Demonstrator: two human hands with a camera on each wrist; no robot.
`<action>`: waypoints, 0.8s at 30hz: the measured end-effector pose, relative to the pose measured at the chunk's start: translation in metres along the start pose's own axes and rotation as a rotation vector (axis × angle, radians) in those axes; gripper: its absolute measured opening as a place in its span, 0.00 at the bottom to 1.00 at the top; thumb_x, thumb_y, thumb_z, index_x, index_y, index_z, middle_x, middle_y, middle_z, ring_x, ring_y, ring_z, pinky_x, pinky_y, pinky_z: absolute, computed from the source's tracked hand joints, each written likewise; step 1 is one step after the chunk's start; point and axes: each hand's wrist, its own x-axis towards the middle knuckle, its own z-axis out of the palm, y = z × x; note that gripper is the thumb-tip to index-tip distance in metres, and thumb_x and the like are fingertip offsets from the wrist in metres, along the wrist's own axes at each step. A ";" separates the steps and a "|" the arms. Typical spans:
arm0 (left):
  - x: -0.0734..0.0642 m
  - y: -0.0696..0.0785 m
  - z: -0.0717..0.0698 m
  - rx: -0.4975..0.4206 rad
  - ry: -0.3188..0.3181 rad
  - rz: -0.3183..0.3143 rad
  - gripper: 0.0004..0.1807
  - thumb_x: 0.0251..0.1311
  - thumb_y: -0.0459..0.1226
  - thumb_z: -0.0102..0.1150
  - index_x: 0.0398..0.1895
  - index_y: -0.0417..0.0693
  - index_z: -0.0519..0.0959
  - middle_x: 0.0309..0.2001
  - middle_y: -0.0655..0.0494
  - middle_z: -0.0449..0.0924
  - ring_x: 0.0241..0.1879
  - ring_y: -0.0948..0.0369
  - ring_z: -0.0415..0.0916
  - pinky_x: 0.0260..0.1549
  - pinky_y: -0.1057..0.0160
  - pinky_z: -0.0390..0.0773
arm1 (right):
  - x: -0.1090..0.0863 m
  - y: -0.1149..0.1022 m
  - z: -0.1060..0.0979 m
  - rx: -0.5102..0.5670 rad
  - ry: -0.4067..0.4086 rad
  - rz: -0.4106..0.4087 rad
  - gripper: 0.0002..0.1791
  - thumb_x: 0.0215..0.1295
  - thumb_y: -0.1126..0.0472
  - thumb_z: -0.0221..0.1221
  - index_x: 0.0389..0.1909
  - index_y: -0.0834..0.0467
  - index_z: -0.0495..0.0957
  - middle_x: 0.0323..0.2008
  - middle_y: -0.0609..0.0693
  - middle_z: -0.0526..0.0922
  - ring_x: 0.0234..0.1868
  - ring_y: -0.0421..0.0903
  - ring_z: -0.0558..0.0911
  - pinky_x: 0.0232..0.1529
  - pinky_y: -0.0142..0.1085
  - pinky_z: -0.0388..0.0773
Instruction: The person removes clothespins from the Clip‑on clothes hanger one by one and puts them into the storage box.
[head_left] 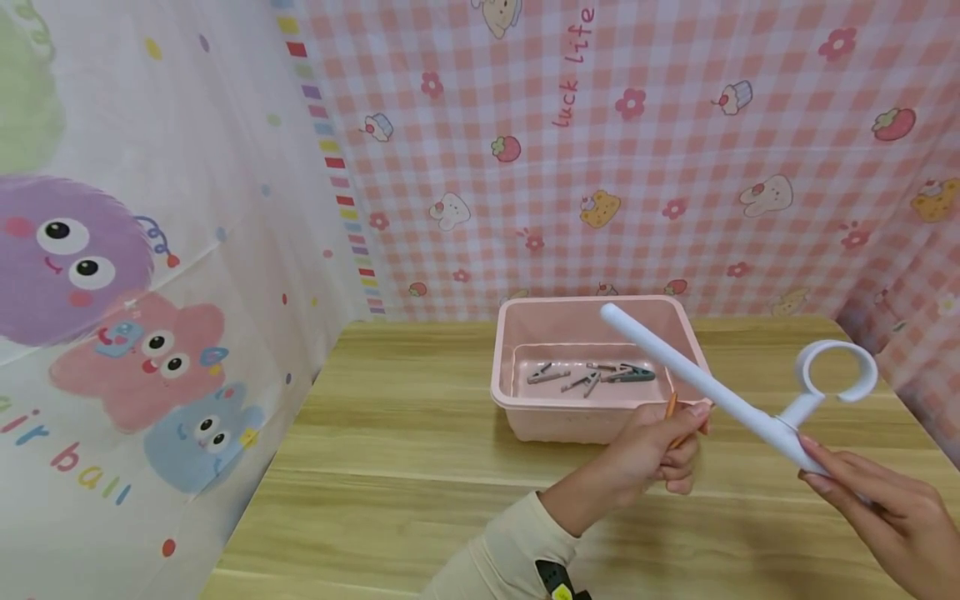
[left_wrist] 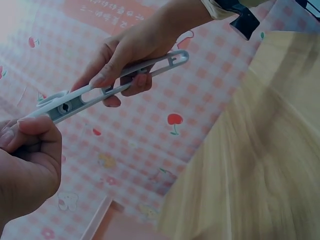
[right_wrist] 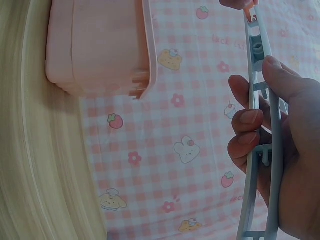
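Note:
My right hand (head_left: 885, 508) grips a pale blue plastic hanger (head_left: 690, 379) by its bar, with the open-ended hook ring sticking up to the right. The bar slants up and left over the box. In the right wrist view, the hanger's hollow underside with small crosspieces shows between the curled fingers (right_wrist: 245, 122). My left hand (head_left: 648, 454) pinches a small orange clip (head_left: 672, 406) in front of the box's near right corner. In the right wrist view, the orange clip (right_wrist: 250, 12) is at the hanger's far end; whether it is fastened there I cannot tell.
A pink plastic box (head_left: 592, 404) stands on the wooden table (head_left: 360, 467) near the back wall. Several grey clothespins (head_left: 547, 377) lie inside it. Pink checked cloth (head_left: 637, 158) covers the back; a white cartoon-printed sheet (head_left: 247, 275) hangs at left.

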 end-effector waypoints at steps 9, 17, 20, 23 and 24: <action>-0.001 0.002 0.000 0.111 0.033 0.026 0.15 0.81 0.41 0.39 0.37 0.38 0.66 0.13 0.62 0.50 0.11 0.67 0.48 0.13 0.70 0.57 | -0.002 0.000 -0.001 0.014 -0.001 0.010 0.25 0.72 0.66 0.57 0.49 0.90 0.71 0.60 0.49 0.84 0.59 0.34 0.83 0.58 0.20 0.75; -0.002 0.004 -0.001 0.402 0.164 0.084 0.20 0.78 0.43 0.47 0.40 0.31 0.72 0.15 0.61 0.60 0.12 0.68 0.58 0.13 0.72 0.62 | -0.003 0.000 -0.001 -0.010 -0.001 0.017 0.25 0.72 0.65 0.57 0.49 0.90 0.71 0.60 0.49 0.84 0.59 0.34 0.83 0.57 0.19 0.75; -0.002 0.005 -0.002 0.641 0.208 0.145 0.19 0.77 0.45 0.48 0.36 0.37 0.76 0.16 0.63 0.60 0.14 0.72 0.57 0.15 0.75 0.60 | -0.004 0.000 -0.001 -0.050 0.001 0.024 0.26 0.73 0.64 0.57 0.49 0.90 0.72 0.60 0.47 0.84 0.58 0.33 0.83 0.56 0.18 0.75; -0.002 0.006 -0.005 0.902 0.237 0.223 0.20 0.78 0.47 0.48 0.29 0.44 0.74 0.17 0.64 0.59 0.16 0.74 0.55 0.16 0.77 0.57 | -0.005 -0.001 -0.001 -0.087 0.001 0.033 0.26 0.73 0.63 0.57 0.49 0.89 0.72 0.59 0.45 0.84 0.57 0.31 0.84 0.55 0.18 0.76; -0.002 0.007 -0.006 0.978 0.240 0.249 0.20 0.78 0.47 0.47 0.27 0.46 0.72 0.17 0.64 0.59 0.16 0.74 0.54 0.17 0.78 0.56 | -0.005 -0.001 -0.001 -0.087 0.001 0.034 0.26 0.73 0.63 0.56 0.49 0.89 0.72 0.59 0.45 0.84 0.57 0.31 0.84 0.55 0.18 0.76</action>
